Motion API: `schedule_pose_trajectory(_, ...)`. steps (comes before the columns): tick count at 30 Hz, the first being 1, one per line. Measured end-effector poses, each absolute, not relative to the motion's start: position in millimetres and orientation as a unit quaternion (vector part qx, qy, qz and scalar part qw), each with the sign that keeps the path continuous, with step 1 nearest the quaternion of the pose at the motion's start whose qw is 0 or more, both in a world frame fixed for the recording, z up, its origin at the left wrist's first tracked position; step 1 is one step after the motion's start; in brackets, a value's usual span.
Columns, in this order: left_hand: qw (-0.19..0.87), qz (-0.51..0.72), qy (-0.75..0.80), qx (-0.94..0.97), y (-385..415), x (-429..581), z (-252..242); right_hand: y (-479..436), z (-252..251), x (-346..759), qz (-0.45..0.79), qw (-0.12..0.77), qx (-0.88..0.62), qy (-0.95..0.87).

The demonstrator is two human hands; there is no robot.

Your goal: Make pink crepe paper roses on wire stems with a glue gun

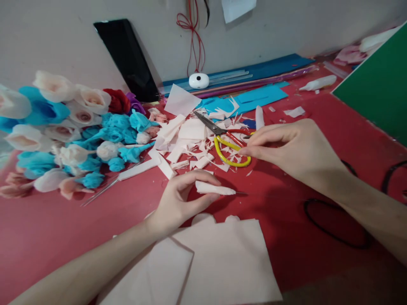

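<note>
My left hand (181, 195) pinches a small white rolled crepe-paper piece (213, 188) between thumb and fingers. A thin dark wire end (241, 193) sticks out of its right tip. My right hand (286, 146) is closed at the handles of a pair of scissors (219, 132), thumb against the yellow loop; the red handle partly disappears behind the fingers. The blades point up and left over pale paper scraps (190, 135). Below my left hand lie pale pink paper sheets (229, 258), overlapping each other.
Paper flowers (85, 101) in cream, blue, red and purple crowd the left side. A dark phone-like slab (129, 59) leans on the wall. Blue paper (251, 99), a glue bottle (319, 83), a green board (378, 84) and a black cord loop (333, 243) surround the red tabletop (280, 203).
</note>
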State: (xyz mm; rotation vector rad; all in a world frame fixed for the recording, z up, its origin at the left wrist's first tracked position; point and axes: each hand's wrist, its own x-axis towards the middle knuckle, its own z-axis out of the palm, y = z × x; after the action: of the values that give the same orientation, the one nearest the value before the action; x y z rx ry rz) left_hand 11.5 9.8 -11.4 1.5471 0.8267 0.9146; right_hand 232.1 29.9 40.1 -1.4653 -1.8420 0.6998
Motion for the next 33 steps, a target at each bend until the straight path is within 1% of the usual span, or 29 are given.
schedule_pose_trajectory(6, 0.56, 0.384, 0.351, 0.644, 10.2, 12.8, -11.6, 25.1, 36.1, 225.9, 0.301, 0.321, -0.535, -0.721)
schedule_pose_trajectory(13, 0.568, 0.386, 0.349, 0.638, 10.2, 12.0, -11.7, 26.2, 18.2, 218.4, 0.348, 0.286, -0.504, -0.737)
schedule_pose_trajectory(17, 0.566, 0.378, 0.348, 0.645, 10.3, 12.1, -11.9, 27.3, 16.6, 219.7, 0.359, 0.3, -0.498, -0.73)
schedule_pose_trajectory(22, 0.564, 0.377, 0.343, 0.651, 10.5, 12.3, -10.8, 24.2, 27.7, 219.5, 0.396, 0.324, -0.465, -0.722)
schedule_pose_trajectory(25, 0.558, 0.382, 0.338, 0.655, 10.4, 12.2, -10.0, 23.3, 31.5, 220.3, 0.416, 0.321, -0.451, -0.722)
schedule_pose_trajectory(28, 0.554, 0.384, 0.337, 0.658, 10.6, 12.6, -9.8, 23.9, 32.1, 222.4, 0.468, 0.309, -0.444, -0.698)
schedule_pose_trajectory(31, 0.549, 0.387, 0.337, 0.659, 11.0, 13.0, -9.6, 24.5, 32.7, 223.5, 0.523, 0.322, -0.43, -0.661)
schedule_pose_trajectory(33, 0.548, 0.388, 0.339, 0.658, 11.2, 12.9, -9.3, 24.4, 33.7, 223.0, 0.524, 0.332, -0.44, -0.65)
